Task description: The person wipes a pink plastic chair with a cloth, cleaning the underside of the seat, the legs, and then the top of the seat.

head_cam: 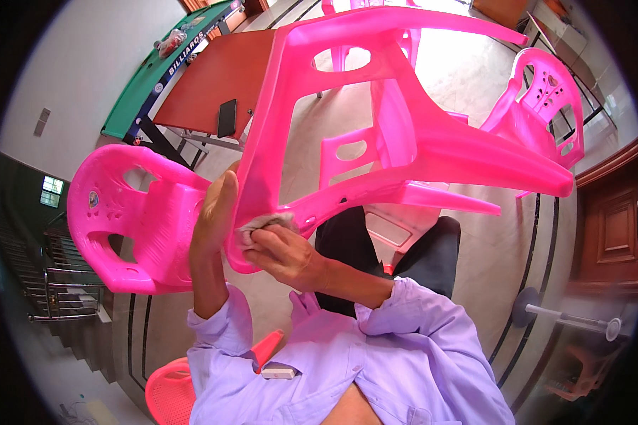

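A large pink plastic chair (452, 143) is tipped on its side before me, its legs pointing right. At its lower left corner, my right hand (287, 257) presses a bunched greyish cloth (268, 220) against the plastic. My left hand (212, 212) grips the chair's left edge, thumb up, its fingers partly hidden behind the edge. Just left of that hand shows a pink backrest with cutouts and a small sticker (138, 218); whether it belongs to the same chair cannot be told, as my hand covers the join.
Behind stand a reddish-brown table (212, 74) with a black phone (227, 118) and a green billiard table (138, 90). Another pink chair (542, 106) is at right. A paler pink plastic piece (388, 228) sits between my knees. Stair railings (66, 300) are at left, a wooden door (611, 228) at right.
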Motion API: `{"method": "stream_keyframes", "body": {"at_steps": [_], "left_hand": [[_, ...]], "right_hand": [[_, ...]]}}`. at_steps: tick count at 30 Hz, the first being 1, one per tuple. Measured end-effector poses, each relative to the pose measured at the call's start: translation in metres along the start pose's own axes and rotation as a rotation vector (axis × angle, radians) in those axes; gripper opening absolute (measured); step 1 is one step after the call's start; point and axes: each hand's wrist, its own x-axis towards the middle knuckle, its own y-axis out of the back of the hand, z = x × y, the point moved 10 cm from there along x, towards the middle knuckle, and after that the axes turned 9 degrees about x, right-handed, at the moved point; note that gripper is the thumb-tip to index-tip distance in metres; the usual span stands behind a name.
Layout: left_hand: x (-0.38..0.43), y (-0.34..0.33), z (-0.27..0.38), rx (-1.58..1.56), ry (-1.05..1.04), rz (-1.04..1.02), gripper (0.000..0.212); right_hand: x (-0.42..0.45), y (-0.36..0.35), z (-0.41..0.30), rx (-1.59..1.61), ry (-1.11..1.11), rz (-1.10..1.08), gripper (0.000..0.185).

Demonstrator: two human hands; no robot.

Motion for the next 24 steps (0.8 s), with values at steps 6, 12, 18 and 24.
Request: {"method": "stream_keyframes", "body": {"at_steps": [6,12,18,24], "left_hand": [[-0.004,-0.006,-0.012,-0.091,0.018,-0.036,0.065],[-0.001,-0.004,-0.031,-0.138,-0.049,-0.087,0.061],[-0.001,-0.001,-0.006,-0.012,0.027,-0.036,0.061],[0.0,-0.004,-0.01,0.002,-0.04,0.002,0.064]], "right_hand": [[0.056,0.047,0.032,-0.238,0.101,0.121,0.031],[0.113,0.115,0.151,-0.264,-0.309,0.447,0.017],[0.118,0.093,0.147,-0.372,-0.357,0.379,0.027],[0.063,0.053,0.041,-0.292,-0.196,0.128,0.037]]}}
